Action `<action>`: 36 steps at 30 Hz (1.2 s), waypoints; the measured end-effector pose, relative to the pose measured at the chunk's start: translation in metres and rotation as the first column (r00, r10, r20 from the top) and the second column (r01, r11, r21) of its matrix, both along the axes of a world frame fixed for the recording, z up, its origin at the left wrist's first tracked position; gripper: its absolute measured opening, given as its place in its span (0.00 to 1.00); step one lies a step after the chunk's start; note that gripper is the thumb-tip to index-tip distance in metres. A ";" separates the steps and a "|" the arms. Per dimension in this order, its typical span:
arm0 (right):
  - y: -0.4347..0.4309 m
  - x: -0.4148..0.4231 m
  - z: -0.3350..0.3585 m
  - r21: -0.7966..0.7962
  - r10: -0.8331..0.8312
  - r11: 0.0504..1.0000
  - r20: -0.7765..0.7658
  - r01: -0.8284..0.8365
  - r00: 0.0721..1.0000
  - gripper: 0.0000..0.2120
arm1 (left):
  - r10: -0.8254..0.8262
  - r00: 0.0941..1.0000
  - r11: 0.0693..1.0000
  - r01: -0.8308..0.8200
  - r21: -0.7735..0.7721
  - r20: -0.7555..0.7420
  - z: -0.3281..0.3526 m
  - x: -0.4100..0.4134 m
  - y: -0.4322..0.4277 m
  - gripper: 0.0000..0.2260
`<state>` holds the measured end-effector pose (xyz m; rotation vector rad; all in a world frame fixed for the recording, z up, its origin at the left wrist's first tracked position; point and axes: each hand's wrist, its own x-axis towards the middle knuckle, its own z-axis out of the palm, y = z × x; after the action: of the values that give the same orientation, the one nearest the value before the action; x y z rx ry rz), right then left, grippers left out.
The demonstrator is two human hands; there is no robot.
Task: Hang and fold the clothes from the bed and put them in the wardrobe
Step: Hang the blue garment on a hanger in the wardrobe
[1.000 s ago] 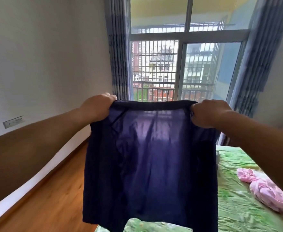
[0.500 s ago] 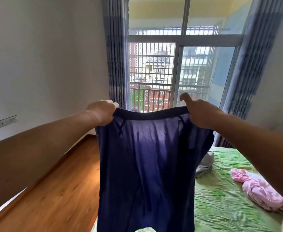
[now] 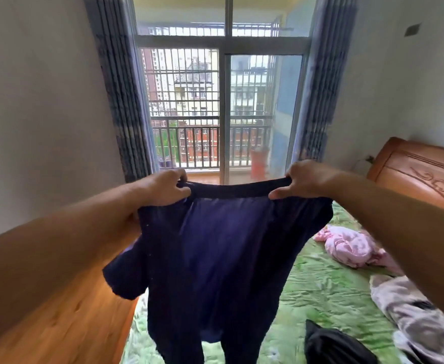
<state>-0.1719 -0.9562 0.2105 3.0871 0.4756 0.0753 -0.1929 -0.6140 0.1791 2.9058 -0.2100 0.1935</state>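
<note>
Head view: left hand (image 3: pixel 163 189) and right hand (image 3: pixel 303 179) both pinching the navy garment (image 3: pixel 215 258) by its waistband, rest hanging below them, pink clothes (image 3: pixel 347 245) under the right.

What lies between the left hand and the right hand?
The dark waistband of the navy garment, stretched from left hand to right hand; the head view shows it.

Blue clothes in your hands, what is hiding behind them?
Around the blue garment, held by the left hand and right hand, the green bed cover and wooden floor show. What lies directly behind the cloth is covered.
</note>
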 end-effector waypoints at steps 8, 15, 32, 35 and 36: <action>-0.125 -0.069 -0.035 0.034 -0.356 0.934 0.023 0.355 0.934 0.31 | -0.323 0.946 0.945 0.323 -0.051 -0.004 -0.041 0.029 -0.122 0.17; -0.243 -0.165 -0.032 0.048 -0.600 0.797 0.183 0.602 0.779 0.36 | -0.623 0.771 0.778 0.594 -0.205 -0.130 -0.035 0.000 -0.273 0.14; -0.468 -0.369 -0.030 0.073 -0.861 0.418 0.350 0.905 0.370 0.21 | -0.771 0.595 0.602 0.797 -0.047 0.228 -0.045 -0.095 -0.648 0.19; -0.496 -0.403 -0.030 0.062 -0.895 0.320 0.347 0.946 0.280 0.20 | -0.839 0.490 0.498 0.867 -0.029 0.237 -0.041 -0.113 -0.713 0.18; -0.505 -0.414 -0.030 0.053 -0.909 0.278 0.336 0.959 0.245 0.21 | -0.861 0.450 0.457 0.889 -0.027 0.239 -0.041 -0.117 -0.734 0.17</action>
<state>-0.5861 -1.4616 0.1801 2.5112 -1.3638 0.4423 -0.3103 -1.3475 0.1377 2.2082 -1.6163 0.2771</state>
